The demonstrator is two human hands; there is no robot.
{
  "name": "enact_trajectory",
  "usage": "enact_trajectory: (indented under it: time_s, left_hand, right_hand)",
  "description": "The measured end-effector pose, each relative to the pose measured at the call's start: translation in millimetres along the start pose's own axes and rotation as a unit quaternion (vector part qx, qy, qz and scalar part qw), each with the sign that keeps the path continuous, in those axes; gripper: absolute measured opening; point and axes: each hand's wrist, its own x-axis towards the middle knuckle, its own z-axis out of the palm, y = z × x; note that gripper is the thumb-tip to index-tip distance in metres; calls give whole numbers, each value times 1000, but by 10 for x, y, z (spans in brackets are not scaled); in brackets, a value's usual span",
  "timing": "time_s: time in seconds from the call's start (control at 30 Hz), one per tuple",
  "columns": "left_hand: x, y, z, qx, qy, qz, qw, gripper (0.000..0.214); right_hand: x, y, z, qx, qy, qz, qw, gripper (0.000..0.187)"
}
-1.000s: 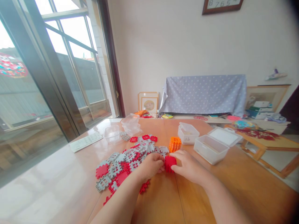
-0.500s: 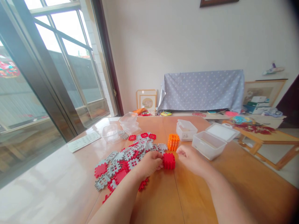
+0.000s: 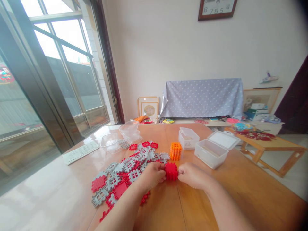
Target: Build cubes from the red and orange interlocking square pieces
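A stack of red interlocking building tiles (image 3: 171, 171) with notched edges stands on the wooden table, between my two hands. My left hand (image 3: 155, 175) grips its left side with thumb and fingers closed. On the opposite side, my right hand (image 3: 189, 174) has its fingers curled in against the stack's right edge. Just behind rises a taller stack of orange tiles (image 3: 175, 151), touched by neither hand. Left of my left hand spreads a loose pile of grey and red tiles (image 3: 120, 175), partly covered by my forearm.
Two white plastic boxes, a closer one (image 3: 211, 154) with its lid open and one farther back (image 3: 188, 138), stand at the right. Clear plastic containers (image 3: 110, 142) and a printed sheet (image 3: 81, 152) lie at the left. A low wooden stool (image 3: 271, 144) stands beyond the table (image 3: 240, 195).
My right hand has moved in from beside the orange stack to the red stack's right side. My left hand stays at the red stack. The camera view has tilted up slightly.
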Motion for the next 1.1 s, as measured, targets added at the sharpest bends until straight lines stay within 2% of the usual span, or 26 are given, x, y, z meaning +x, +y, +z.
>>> enact_trajectory:
  time_s: [0.27,0.5,0.83,1.1]
  left_hand:
    - [59,-65,-15,14,-21,26,999,17]
    - [0,-11,-58,62,-14,34,997,22]
    - [-9,-16,-48,59,-11,27,998,20]
    - [-48,7,-70,39,-9,21,999,19]
  right_hand:
    - [-6,-18,8,8,-1,-10,1000,14]
    - [-45,-34,-64,-16,8,-9,1000,9]
    - [-58,-32,-42,-16,23,-17,999,13]
    - [-91,-78,-90,-28,0,-6,1000,16]
